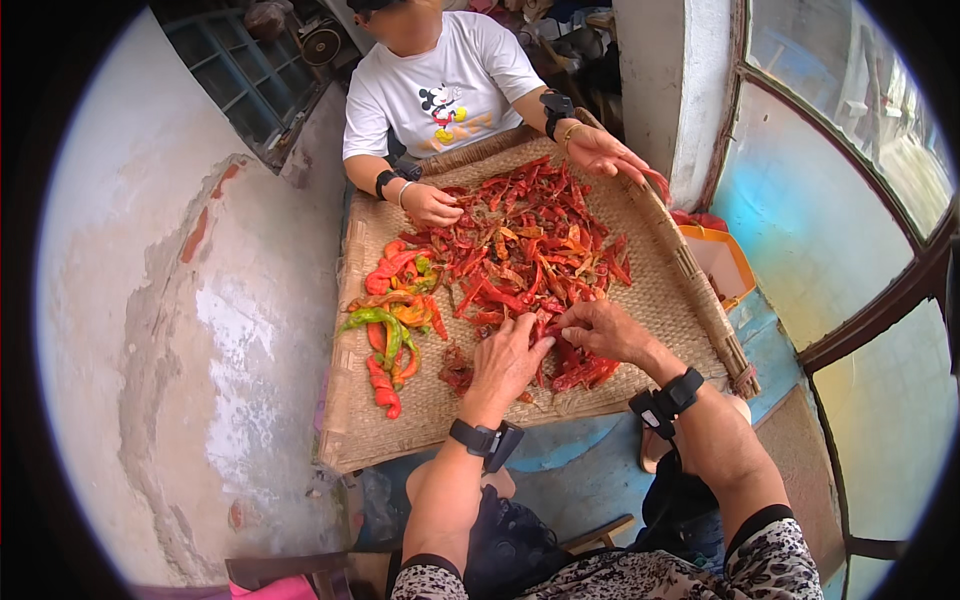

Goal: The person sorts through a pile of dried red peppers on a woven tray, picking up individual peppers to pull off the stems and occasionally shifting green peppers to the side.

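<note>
A pile of dried red chili peppers (517, 262) lies across a woven bamboo tray (660, 277). At the pile's near edge, my left hand (506, 364) pinches a dried red chili pepper (552, 330) between thumb and fingers. My right hand (609, 331) meets it from the right, its bent fingers closed on the other end of that pepper; the fingertips partly hide it. Fresh peppers, red, orange and green (390, 322), form a separate heap along the tray's left side. A small dark clump of dried peppers (455, 367) sits just left of my left wrist.
Across the tray sits a person in a white T-shirt (442, 82); one hand (433, 206) is at the pile, the other (607, 156) holds red pepper over the right rim. An orange-rimmed container (720, 259) stands beyond that rim. A peeling wall (187, 337) borders the left, framed glass panes (802, 202) the right.
</note>
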`<action>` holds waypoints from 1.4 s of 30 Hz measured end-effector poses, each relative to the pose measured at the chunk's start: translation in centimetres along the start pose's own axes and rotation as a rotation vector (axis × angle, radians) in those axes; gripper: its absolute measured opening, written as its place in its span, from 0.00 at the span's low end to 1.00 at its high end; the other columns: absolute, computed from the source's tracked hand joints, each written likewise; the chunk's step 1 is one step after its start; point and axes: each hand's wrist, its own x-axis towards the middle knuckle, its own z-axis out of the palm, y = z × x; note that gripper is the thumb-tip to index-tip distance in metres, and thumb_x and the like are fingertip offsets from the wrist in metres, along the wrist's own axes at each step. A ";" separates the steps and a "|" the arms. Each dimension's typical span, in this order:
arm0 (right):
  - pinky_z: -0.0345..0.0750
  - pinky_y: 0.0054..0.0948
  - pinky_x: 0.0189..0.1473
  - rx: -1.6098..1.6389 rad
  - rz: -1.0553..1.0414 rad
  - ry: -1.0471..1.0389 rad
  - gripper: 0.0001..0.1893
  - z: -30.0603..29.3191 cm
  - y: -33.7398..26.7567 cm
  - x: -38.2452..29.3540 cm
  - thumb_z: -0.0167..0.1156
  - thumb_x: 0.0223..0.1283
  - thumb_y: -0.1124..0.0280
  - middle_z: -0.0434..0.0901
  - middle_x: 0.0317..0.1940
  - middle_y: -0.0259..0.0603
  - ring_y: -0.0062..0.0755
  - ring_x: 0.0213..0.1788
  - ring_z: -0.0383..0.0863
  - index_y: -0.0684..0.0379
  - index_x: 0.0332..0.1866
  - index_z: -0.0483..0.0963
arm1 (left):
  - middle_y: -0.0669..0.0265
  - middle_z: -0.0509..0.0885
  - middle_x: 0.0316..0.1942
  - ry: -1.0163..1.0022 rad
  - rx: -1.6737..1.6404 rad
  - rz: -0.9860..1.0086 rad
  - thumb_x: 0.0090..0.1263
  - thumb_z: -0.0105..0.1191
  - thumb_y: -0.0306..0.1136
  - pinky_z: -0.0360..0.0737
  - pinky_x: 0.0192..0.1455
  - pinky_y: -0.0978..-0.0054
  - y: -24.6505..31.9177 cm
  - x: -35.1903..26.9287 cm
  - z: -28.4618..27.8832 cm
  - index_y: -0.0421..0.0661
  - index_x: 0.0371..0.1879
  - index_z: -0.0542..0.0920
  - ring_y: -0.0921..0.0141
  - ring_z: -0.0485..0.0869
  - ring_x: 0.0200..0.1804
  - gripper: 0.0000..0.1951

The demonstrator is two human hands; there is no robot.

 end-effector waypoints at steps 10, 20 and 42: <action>0.77 0.34 0.39 -0.139 -0.030 -0.056 0.09 0.6 0.5 0.1 0.60 0.57 0.69 0.82 0.29 0.45 0.39 0.34 0.82 0.62 0.39 0.78 | 0.52 0.80 0.35 0.037 0.044 0.049 0.60 0.57 0.29 0.77 0.36 0.58 -1.0 0.0 0.5 0.42 0.42 0.72 0.52 0.80 0.37 0.13; 0.76 0.30 0.39 -0.063 -0.032 -0.038 0.10 1.0 -0.8 -0.2 0.59 0.61 0.68 0.81 0.30 0.40 0.30 0.34 0.79 0.62 0.43 0.77 | 0.54 0.80 0.32 0.174 -0.319 -0.059 0.63 0.57 0.35 0.74 0.36 0.62 -0.1 0.3 -1.4 0.39 0.30 0.74 0.56 0.79 0.34 0.10; 0.74 0.37 0.39 -0.166 -0.213 0.184 0.09 2.0 -1.3 -0.5 0.63 0.53 0.72 0.77 0.28 0.46 0.42 0.36 0.77 0.63 0.39 0.77 | 0.71 0.76 0.23 0.158 -0.683 -0.110 0.69 0.53 0.42 0.71 0.26 0.81 -0.4 0.7 0.4 0.42 0.30 0.74 0.80 0.73 0.23 0.15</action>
